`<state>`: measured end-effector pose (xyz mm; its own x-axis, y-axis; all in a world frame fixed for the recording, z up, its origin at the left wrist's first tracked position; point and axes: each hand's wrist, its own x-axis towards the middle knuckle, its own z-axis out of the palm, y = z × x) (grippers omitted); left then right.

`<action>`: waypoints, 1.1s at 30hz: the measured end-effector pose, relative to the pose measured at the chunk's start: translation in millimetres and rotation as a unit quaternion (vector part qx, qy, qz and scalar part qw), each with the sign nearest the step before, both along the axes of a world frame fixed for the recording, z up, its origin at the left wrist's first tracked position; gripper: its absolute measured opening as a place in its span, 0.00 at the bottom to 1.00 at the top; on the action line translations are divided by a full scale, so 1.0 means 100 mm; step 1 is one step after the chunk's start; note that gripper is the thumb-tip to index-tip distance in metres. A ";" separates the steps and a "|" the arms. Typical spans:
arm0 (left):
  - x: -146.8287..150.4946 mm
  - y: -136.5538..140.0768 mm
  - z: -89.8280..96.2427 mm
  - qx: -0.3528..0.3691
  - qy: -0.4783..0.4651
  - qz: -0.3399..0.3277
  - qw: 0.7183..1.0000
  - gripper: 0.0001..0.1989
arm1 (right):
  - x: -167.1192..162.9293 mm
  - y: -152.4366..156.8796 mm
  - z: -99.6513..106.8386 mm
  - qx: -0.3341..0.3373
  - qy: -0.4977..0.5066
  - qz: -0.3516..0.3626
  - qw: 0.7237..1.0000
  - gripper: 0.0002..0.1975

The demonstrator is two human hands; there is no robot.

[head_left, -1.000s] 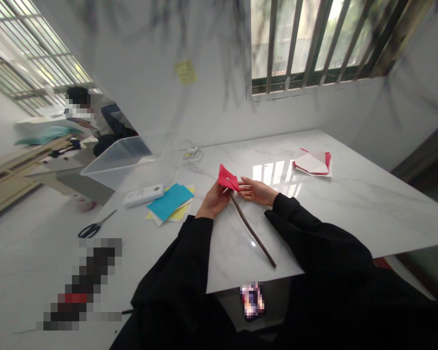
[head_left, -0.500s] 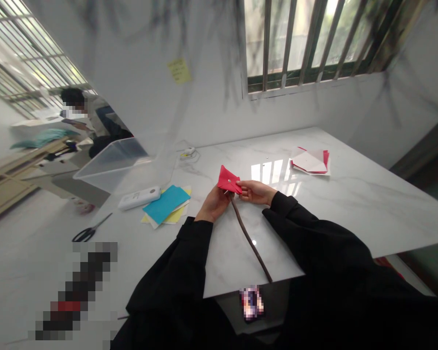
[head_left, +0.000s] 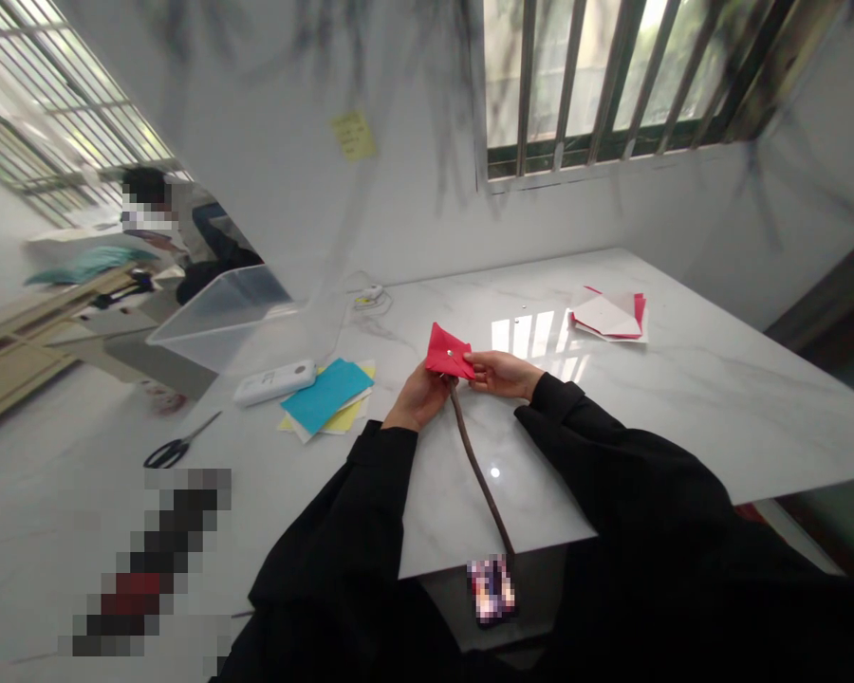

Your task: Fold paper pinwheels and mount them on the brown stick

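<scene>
A red folded paper pinwheel (head_left: 447, 353) with a small pin at its middle is held up between both hands, above the table. My left hand (head_left: 419, 394) is closed around the spot just under the paper, where a thin brown stick (head_left: 476, 465) joins it; some fingers are hidden behind. From there the stick slants down toward the table's front edge. My right hand (head_left: 502, 374) pinches the right corner of the red paper between thumb and fingers.
Blue and yellow paper sheets (head_left: 327, 394) lie left, beside a white device (head_left: 275, 381) and scissors (head_left: 181, 442). A clear plastic bin (head_left: 220, 318) stands behind. Red and white paper (head_left: 608, 315) lies at the back right. A person (head_left: 149, 213) sits far left.
The stick's lower end has swung slightly left. Both hands keep their hold on the red paper and stick; the whole view has shifted a little.
</scene>
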<state>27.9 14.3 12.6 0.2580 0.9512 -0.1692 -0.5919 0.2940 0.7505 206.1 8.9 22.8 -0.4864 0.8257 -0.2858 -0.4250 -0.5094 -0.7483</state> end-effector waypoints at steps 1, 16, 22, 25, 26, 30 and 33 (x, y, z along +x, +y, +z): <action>0.00 0.00 0.00 -0.004 0.000 0.003 1.000 0.11 | 0.00 0.00 0.00 -0.010 0.001 -0.003 1.000 0.06; -0.11 0.08 -0.10 0.091 0.211 0.088 0.969 0.23 | 0.02 0.14 -0.15 0.081 -0.082 -0.144 0.983 0.02; -0.11 0.11 -0.04 0.101 0.211 0.122 0.964 0.16 | 0.04 0.18 -0.21 0.137 -0.123 -0.203 0.962 0.06; -0.15 0.11 0.02 0.093 0.179 0.135 0.970 0.13 | 0.05 0.20 -0.26 0.166 -0.124 -0.217 0.954 0.08; -0.15 0.10 0.04 0.090 0.170 0.128 0.973 0.15 | 0.06 0.21 -0.27 0.172 -0.123 -0.217 0.953 0.08; -0.13 0.04 0.09 0.089 0.179 0.066 0.978 0.22 | 0.05 0.19 -0.28 0.198 -0.133 -0.199 0.950 0.09; -0.09 0.00 0.07 0.117 0.184 0.027 0.976 0.24 | 0.04 0.17 -0.28 0.227 -0.152 -0.189 0.943 0.10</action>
<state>19.3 14.2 19.6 0.1689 0.9855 -0.0182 -0.2796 0.0656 0.9579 210.4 25.5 -4.9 -0.0850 0.9946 0.0602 -0.2421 0.0380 -0.9695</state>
